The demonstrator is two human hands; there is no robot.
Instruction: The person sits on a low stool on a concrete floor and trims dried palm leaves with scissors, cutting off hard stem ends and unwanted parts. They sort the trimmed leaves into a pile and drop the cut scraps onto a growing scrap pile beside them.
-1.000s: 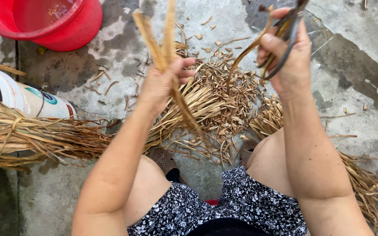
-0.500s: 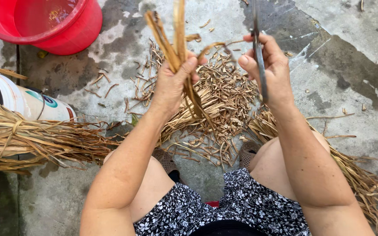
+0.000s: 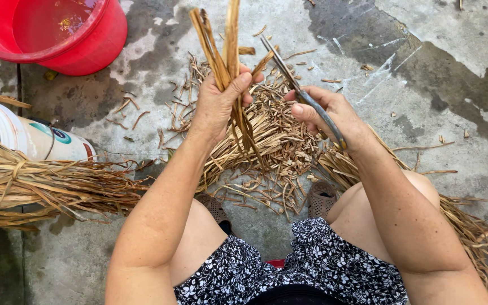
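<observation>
Between the person's 2 knees, bare concrete floor [image 3: 436, 85] opens toward the top right, stained dark in broad patches and free of anything but a few stray chips. To the left the room narrows: a red basin [image 3: 57, 34] sits at the top left corner, cut off by the frame edge, a white bucket [image 3: 35, 141] lies on its side below it, and a tied bundle of dry leaves [image 3: 40, 189] stretches from the left edge toward the person's left knee. A heap of cut scraps [image 3: 272, 147] covers the floor directly under the hands, and more dry leaves [image 3: 470, 226] run along the outside of the right leg to the lower right.

The left hand [image 3: 218, 104] is closed firmly around a small bunch of dry strips [image 3: 224, 51], held above the scrap heap. Its long axis runs nearly upright in the frame, tops pointing away from the person and past the top edge, lower ends trailing down toward the knees. The right hand [image 3: 329, 113] is wrapped around the handles of a pair of scissors [image 3: 300, 93], just beside the left hand. The blades point up and left, tips touching or nearly touching the bunch near the left thumb; whether the blades are parted cannot be told.
</observation>
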